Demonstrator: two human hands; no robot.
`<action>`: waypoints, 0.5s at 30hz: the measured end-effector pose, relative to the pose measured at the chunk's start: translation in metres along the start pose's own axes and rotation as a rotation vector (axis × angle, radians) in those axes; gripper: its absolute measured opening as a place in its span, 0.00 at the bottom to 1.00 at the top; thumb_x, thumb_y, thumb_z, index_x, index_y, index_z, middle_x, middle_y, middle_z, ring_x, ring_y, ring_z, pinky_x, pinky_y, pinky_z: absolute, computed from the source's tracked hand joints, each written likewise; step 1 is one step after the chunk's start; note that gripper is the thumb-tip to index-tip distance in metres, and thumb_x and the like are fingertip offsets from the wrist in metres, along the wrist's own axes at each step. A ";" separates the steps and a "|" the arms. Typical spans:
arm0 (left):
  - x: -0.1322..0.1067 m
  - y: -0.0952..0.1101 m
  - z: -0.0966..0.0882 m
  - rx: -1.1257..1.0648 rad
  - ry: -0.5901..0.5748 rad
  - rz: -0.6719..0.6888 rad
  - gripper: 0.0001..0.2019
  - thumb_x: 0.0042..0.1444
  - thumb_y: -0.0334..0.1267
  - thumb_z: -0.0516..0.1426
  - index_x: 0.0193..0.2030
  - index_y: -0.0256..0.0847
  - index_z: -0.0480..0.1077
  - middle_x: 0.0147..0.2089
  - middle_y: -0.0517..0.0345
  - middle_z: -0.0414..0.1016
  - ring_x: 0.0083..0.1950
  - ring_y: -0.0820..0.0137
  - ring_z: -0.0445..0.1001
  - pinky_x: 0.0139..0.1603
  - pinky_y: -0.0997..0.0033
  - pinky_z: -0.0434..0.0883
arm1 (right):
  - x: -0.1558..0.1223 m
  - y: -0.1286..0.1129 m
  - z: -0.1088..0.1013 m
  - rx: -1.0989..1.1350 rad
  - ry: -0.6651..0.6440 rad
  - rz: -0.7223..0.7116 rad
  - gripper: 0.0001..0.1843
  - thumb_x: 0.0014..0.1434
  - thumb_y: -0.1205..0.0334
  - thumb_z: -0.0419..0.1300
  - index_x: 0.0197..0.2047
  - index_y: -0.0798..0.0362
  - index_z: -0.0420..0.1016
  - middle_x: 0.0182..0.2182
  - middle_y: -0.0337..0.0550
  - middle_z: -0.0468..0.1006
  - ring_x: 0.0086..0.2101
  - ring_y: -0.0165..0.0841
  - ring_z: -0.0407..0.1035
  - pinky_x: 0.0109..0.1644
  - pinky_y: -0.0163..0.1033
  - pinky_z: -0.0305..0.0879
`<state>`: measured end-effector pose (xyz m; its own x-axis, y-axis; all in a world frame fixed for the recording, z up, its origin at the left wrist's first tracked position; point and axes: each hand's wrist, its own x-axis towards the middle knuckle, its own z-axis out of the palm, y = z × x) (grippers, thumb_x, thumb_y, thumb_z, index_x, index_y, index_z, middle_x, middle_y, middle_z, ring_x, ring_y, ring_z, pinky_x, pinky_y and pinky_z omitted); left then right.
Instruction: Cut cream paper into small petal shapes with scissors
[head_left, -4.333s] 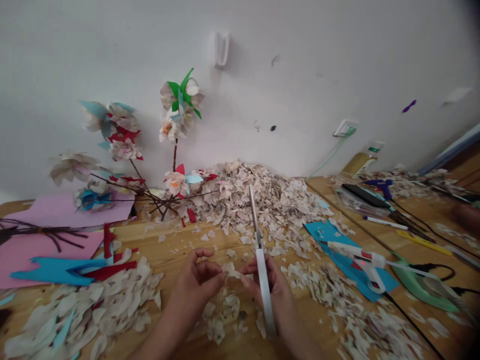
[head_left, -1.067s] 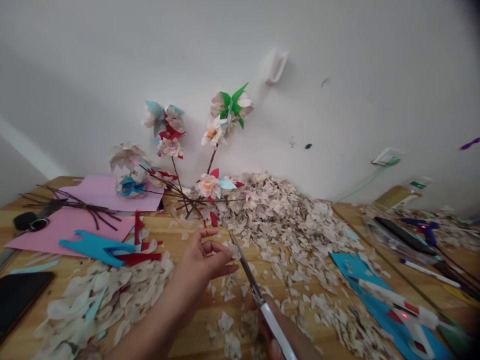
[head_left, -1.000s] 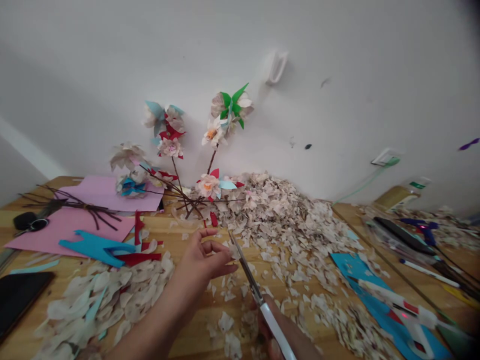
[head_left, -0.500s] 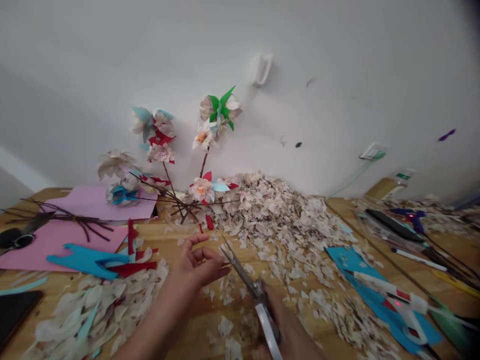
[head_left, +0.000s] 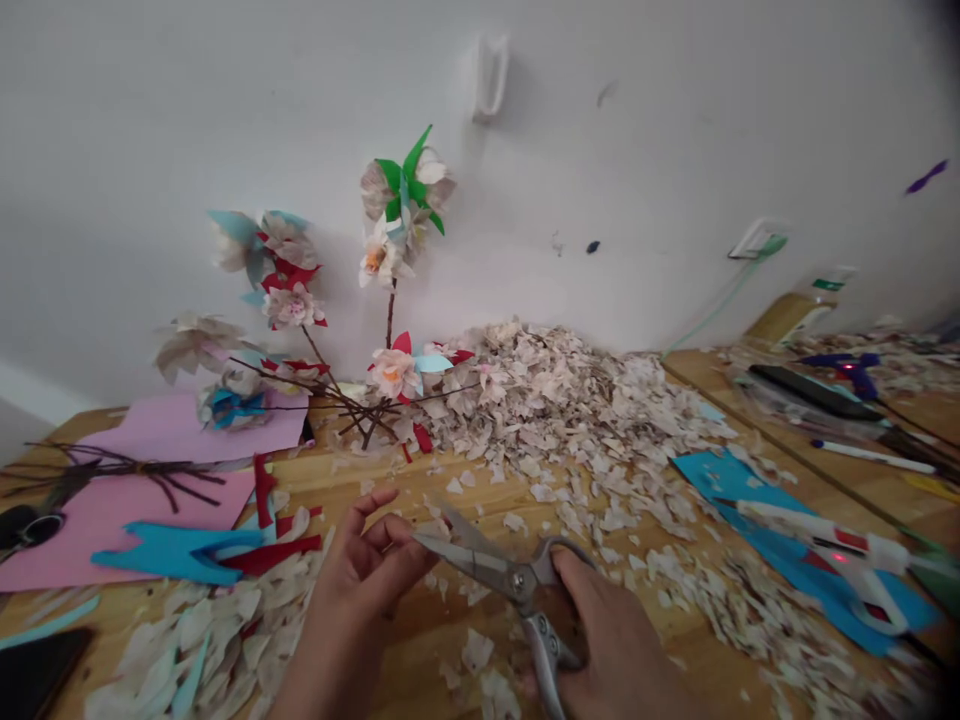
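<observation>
My right hand (head_left: 607, 640) is wrapped around the handles of a pair of metal scissors (head_left: 517, 580), whose blades are spread apart and point to the left. My left hand (head_left: 367, 570) is in front of the blade tips, with thumb and forefinger pinched together. Whatever may be between those fingers is too small and hidden to name. The lower blade tip almost touches the left fingertips. Pale dried petals (head_left: 225, 620) lie in a heap to the left of my left wrist, and loose scraps lie on the wooden table (head_left: 420, 490) under the scissors.
Petal flowers on twigs (head_left: 396, 372) lean against the wall beside a large petal scrap pile (head_left: 562, 400). Left are blue paper (head_left: 180, 550), pink sheets (head_left: 97, 515) and a twig bundle (head_left: 142, 465). Right, a white glue gun (head_left: 840, 560) rests over blue paper (head_left: 750, 510).
The scissors have opened, and their blades have swung to point further left, towards my left fingers. The view has shifted slightly. My left hand keeps its pinch.
</observation>
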<state>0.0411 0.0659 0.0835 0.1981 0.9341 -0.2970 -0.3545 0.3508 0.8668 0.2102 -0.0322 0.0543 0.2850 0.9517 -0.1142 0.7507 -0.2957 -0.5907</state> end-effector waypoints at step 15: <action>-0.003 -0.001 -0.001 0.090 0.003 -0.017 0.25 0.37 0.26 0.63 0.43 0.41 0.62 0.21 0.69 0.68 0.25 0.72 0.72 0.28 0.76 0.68 | -0.003 0.003 0.009 0.083 -0.083 -0.017 0.17 0.38 0.65 0.64 0.31 0.48 0.61 0.29 0.37 0.73 0.29 0.34 0.65 0.30 0.35 0.56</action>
<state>0.0400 0.0623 0.0830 0.2010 0.9284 -0.3126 -0.2680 0.3591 0.8940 0.2061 -0.0354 0.0460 0.2197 0.9612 -0.1667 0.7025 -0.2745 -0.6566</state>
